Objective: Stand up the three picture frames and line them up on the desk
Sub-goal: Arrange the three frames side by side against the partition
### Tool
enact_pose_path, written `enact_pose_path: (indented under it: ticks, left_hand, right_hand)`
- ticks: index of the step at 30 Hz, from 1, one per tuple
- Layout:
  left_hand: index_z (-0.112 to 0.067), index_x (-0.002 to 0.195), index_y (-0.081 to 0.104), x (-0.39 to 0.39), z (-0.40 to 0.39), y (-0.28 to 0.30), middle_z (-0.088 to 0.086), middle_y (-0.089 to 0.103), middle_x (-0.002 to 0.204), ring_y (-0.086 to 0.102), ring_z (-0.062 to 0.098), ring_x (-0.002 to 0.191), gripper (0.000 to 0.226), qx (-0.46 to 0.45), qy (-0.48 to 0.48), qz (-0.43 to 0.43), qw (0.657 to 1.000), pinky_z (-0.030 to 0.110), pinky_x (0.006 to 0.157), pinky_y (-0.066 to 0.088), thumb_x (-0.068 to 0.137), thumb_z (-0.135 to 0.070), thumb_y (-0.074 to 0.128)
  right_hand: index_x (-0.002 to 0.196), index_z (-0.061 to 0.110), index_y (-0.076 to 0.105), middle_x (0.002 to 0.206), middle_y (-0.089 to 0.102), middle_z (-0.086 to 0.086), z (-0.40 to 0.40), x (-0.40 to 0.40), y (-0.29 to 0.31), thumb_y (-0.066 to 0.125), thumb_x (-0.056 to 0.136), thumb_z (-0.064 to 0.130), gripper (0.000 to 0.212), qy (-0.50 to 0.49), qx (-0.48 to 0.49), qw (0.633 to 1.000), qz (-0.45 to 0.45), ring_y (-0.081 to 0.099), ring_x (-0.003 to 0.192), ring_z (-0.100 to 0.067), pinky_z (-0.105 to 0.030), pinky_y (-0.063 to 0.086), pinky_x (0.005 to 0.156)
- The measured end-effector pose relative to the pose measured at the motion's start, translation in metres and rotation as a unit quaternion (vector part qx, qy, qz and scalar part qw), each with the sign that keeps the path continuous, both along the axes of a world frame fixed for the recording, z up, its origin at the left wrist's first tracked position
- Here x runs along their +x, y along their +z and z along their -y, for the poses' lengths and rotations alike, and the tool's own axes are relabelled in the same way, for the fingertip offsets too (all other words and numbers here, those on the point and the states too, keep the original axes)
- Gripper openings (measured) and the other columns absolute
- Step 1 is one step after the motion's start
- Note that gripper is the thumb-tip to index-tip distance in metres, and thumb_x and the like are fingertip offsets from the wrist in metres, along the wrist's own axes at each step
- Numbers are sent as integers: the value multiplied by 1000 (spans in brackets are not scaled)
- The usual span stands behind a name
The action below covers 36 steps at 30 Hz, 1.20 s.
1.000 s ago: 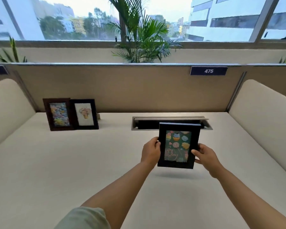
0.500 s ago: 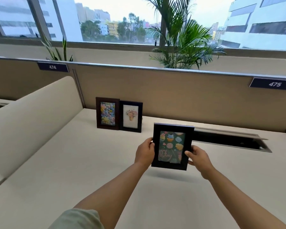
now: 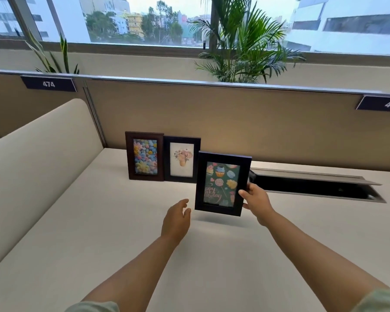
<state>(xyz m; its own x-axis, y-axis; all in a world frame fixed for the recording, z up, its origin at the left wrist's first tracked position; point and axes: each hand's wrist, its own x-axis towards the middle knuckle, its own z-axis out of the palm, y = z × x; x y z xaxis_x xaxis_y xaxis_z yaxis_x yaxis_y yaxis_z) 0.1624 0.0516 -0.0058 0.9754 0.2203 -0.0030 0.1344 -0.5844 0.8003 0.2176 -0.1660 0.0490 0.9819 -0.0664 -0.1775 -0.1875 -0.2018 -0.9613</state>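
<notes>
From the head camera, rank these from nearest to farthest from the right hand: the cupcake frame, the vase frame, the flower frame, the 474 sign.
1. cupcake frame, held by the right hand
2. vase frame, standing left of it
3. flower frame, further left
4. 474 sign, far left on the partition

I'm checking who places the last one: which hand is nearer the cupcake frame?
Right. The right hand grips the cupcake frame by its right edge; the left hand hovers open just off its lower left corner.

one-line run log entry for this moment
phase: placing third frame | right hand: holds cupcake frame above desk | left hand: open, off frame | standing: brown frame, vase frame
</notes>
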Motion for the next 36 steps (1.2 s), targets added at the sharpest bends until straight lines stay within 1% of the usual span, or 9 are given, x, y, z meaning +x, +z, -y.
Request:
enact_pose_path:
  ticks: [2, 7, 11, 14, 18, 22, 25, 30, 36]
  left_hand:
    - [-15, 134, 46, 1, -8, -14, 6, 51, 140, 44, 21, 130, 38, 30, -20, -13, 999, 32, 108, 35, 96, -19, 44]
    - [-14, 136, 42, 9, -12, -40, 6, 42, 146, 34, 20, 136, 40, 106, -77, -28, 991, 30, 113, 24, 97, -23, 42]
    - [-21, 142, 33, 8, -13, -62, 0, 25, 155, 17, 15, 144, 47, 227, -126, -3, 966, 31, 119, 6, 97, -35, 35]
    - [-27, 145, 23, 7, -11, -72, -4, 14, 159, 5, 13, 146, 54, 271, -137, -4, 953, 34, 119, -4, 95, -47, 27]
    - [-28, 146, 21, 18, -9, -73, -5, 11, 159, 3, 11, 146, 57, 282, -140, 4, 949, 34, 118, -7, 94, -52, 24]
    - [-27, 145, 24, 26, -10, -74, -5, 14, 158, 4, 11, 146, 58, 283, -137, 10, 949, 33, 118, -6, 93, -52, 26]
    - [-27, 145, 24, 30, -10, -73, -5, 14, 158, 4, 10, 146, 58, 279, -139, 11, 950, 33, 118, -7, 93, -53, 26]
    - [-28, 146, 22, 34, -9, -72, -5, 11, 159, 1, 10, 146, 59, 278, -144, 10, 950, 33, 118, -9, 93, -53, 25]
    - [-29, 146, 20, 35, -10, -72, -7, 8, 159, -1, 9, 146, 60, 284, -143, 11, 948, 32, 117, -10, 93, -55, 23]
  right_hand:
    - [117, 9, 54, 109, 61, -7, -1, 10, -3, 47, 95, 10, 23, -6, -3, 1000, -4, 57, 104, -23, -36, 49, 80]
    - [117, 8, 54, 108, 60, -6, 2, 33, -11, 47, 95, 10, 23, -35, -6, 999, -11, 56, 103, -21, -34, 50, 78]
    - [115, 8, 54, 104, 60, -3, 7, 54, -15, 46, 95, 9, 22, -52, 7, 999, -11, 55, 100, -19, -25, 49, 65]
    - [117, 9, 54, 105, 60, -4, 10, 71, -17, 46, 95, 9, 23, -57, 6, 998, -9, 55, 101, -19, -32, 48, 74]
    - [119, 7, 53, 112, 61, -8, 7, 91, -18, 46, 95, 9, 24, -50, 4, 999, -12, 56, 103, -20, -36, 50, 82]
    - [120, 7, 51, 123, 59, -12, 3, 107, -21, 46, 95, 10, 25, -39, -4, 999, -19, 54, 115, -28, -46, 46, 95]
    - [120, 7, 51, 125, 59, -14, 1, 115, -23, 46, 96, 11, 26, -35, -12, 999, -21, 53, 117, -29, -46, 46, 94]
    - [118, 6, 51, 124, 59, -14, -1, 122, -27, 45, 96, 10, 23, -25, -14, 999, -21, 54, 108, -24, -40, 46, 87]
    - [120, 5, 51, 125, 59, -15, -6, 131, -27, 45, 96, 11, 26, -32, -17, 999, -19, 53, 116, -28, -42, 47, 90]
